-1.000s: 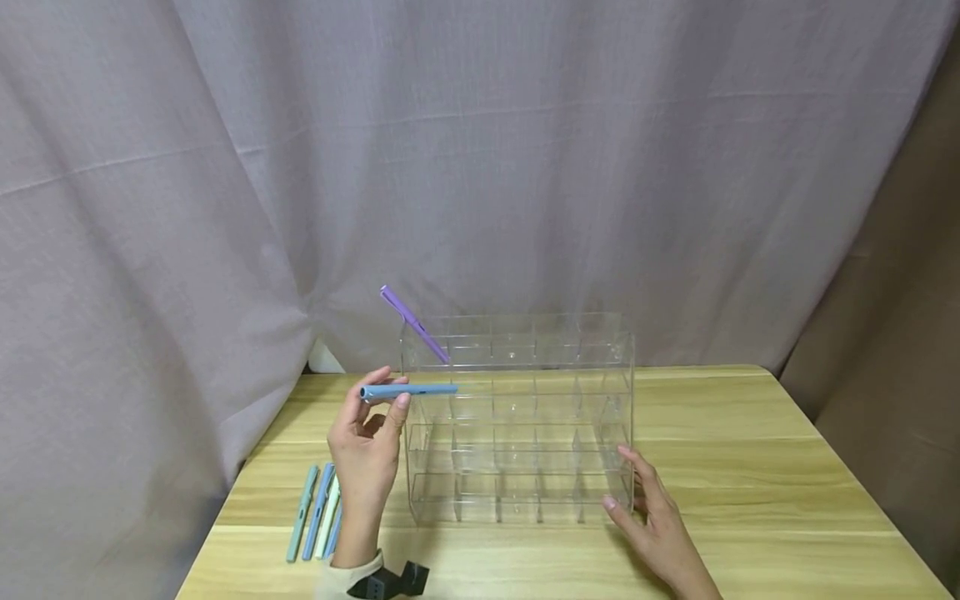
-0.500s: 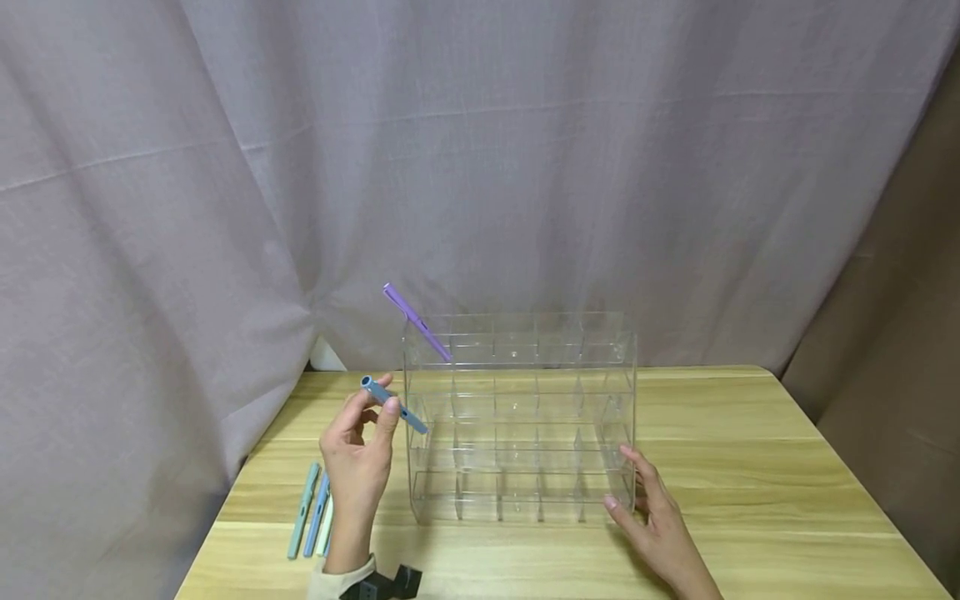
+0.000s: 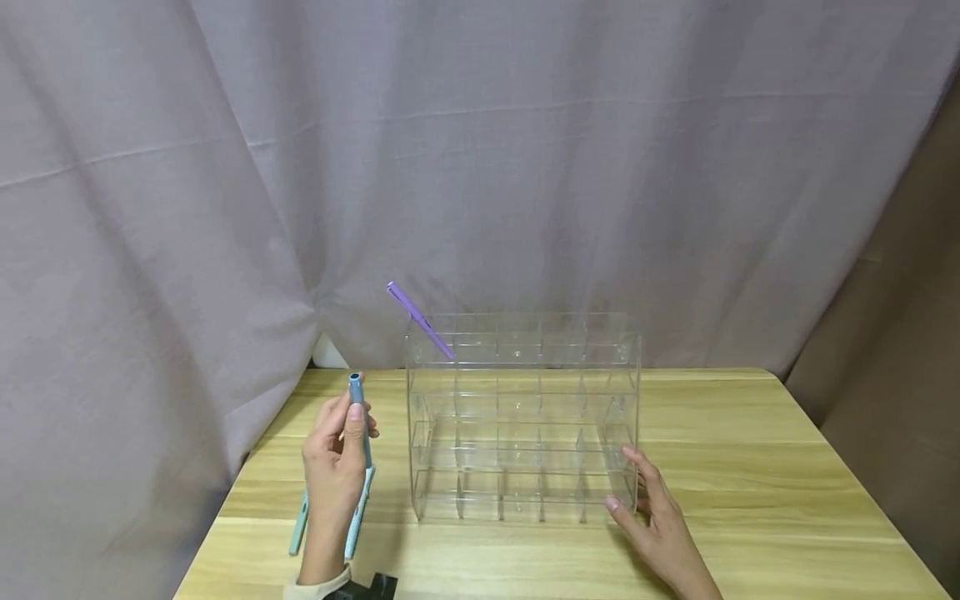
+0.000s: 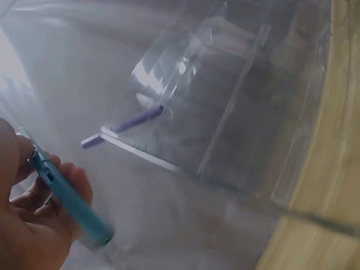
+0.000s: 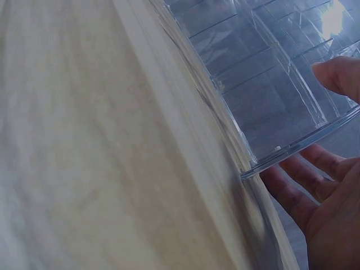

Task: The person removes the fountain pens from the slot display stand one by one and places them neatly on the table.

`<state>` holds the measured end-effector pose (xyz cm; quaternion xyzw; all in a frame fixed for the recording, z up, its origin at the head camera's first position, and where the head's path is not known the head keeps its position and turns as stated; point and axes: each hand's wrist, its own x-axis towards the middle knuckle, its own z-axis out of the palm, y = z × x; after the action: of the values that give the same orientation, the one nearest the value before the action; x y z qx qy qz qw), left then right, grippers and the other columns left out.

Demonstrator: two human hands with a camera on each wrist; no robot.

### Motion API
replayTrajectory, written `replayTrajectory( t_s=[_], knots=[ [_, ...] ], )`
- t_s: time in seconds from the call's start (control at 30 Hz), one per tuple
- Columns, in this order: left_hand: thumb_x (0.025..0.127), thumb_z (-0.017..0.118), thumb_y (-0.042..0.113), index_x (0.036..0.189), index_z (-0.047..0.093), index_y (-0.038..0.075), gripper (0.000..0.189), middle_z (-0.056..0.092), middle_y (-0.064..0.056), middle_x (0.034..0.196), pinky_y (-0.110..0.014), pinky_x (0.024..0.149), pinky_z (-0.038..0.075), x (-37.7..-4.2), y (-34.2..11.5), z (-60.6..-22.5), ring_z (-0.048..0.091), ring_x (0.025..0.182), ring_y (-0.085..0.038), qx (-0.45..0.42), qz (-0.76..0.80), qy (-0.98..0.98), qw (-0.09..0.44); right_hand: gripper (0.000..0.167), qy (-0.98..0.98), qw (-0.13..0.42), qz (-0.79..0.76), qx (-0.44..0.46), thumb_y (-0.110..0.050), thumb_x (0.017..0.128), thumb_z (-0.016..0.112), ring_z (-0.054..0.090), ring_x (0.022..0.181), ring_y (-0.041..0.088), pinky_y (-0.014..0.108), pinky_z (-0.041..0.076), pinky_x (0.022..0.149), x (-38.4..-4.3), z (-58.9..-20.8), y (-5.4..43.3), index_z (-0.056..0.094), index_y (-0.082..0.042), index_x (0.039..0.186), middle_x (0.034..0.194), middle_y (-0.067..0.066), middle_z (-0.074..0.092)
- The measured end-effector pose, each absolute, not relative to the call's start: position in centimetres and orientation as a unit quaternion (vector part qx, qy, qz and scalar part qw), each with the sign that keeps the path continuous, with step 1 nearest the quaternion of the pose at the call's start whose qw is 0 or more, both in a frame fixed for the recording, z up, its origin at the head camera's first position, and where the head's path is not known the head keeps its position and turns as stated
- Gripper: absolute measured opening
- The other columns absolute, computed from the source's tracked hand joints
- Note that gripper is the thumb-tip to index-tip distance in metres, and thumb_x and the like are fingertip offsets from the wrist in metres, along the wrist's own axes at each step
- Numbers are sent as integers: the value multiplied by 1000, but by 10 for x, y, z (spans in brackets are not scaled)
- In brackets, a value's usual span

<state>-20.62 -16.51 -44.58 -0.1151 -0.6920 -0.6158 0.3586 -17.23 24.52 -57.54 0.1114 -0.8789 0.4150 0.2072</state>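
Observation:
My left hand (image 3: 337,454) pinches a blue pen (image 3: 356,392) between thumb and fingers, left of the clear acrylic rack (image 3: 517,363). The pen stands nearly upright in the head view, its open-looking end on top; in the left wrist view this pen (image 4: 73,205) slants across the fingers. At the rack's right side, my right hand (image 3: 660,521) holds the side wall, thumb in front and fingers behind. The right wrist view shows the thumb (image 5: 337,76) over the compartments. A purple pen (image 3: 422,321) leans in the rack's top left compartment.
On the wooden table (image 3: 750,483), a green pen (image 3: 299,527) and a pale blue pen (image 3: 358,517) lie partly hidden by my left arm. The rack has several tiers split by thin dividers. A grey curtain (image 3: 480,167) hangs behind the table.
My left hand has moved left and slightly down, away from the rack. The blue pen has turned from lying level to nearly upright. My right hand keeps its place on the rack.

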Motion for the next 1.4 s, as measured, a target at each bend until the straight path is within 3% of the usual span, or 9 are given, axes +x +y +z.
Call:
replayTrajectory(
  t_s=[0.23,0.4,0.6,0.97,1.2,1.27,1.4],
  knots=[
    [104,65,-2,135,72,0,32,67,5,94,-13,60,55,-203,-188,-454,63,71,-2,-77,-617,-694,363,85,-879,197,420,107,-7,97,77,56,133,56,27,58,85,-171,-575,246,31,-17,167,167,29,40],
    [101,67,-6,135,72,2,35,69,3,98,-14,59,56,-200,-208,-466,66,72,-2,-40,-603,-711,359,84,-879,196,421,109,-7,97,77,56,133,54,36,62,85,-172,-576,246,31,-15,167,167,29,40],
    [99,70,-8,130,73,-4,32,73,8,97,-12,64,59,-198,-234,-485,69,72,-3,16,-607,-706,365,85,-880,201,417,105,-8,96,77,58,130,50,26,59,86,-172,-576,244,32,-17,167,167,26,42],
    [93,75,-10,116,73,-16,23,76,13,86,-10,64,59,-199,-264,-522,71,69,3,100,-642,-669,361,84,-881,196,419,102,-7,97,76,57,132,51,25,58,87,-173,-578,247,30,-16,168,167,28,41],
    [96,74,-3,119,76,-8,23,70,22,86,-5,65,55,-197,-275,-544,66,73,11,152,-583,-716,352,84,-881,191,421,102,-8,98,76,57,133,53,29,59,87,-172,-577,247,30,-16,168,168,28,39],
    [98,74,1,121,77,-4,24,72,18,90,-3,68,53,-198,-277,-549,64,75,16,170,-550,-743,342,84,-881,192,421,102,-9,98,76,57,132,52,27,58,87,-172,-577,246,30,-16,168,168,28,40],
    [98,74,4,124,76,-2,27,80,-13,104,1,70,50,-200,-282,-561,57,78,23,181,-491,-787,326,84,-880,194,421,101,-8,97,76,58,132,51,24,57,87,-171,-575,245,30,-17,167,168,26,41]
  ],
)
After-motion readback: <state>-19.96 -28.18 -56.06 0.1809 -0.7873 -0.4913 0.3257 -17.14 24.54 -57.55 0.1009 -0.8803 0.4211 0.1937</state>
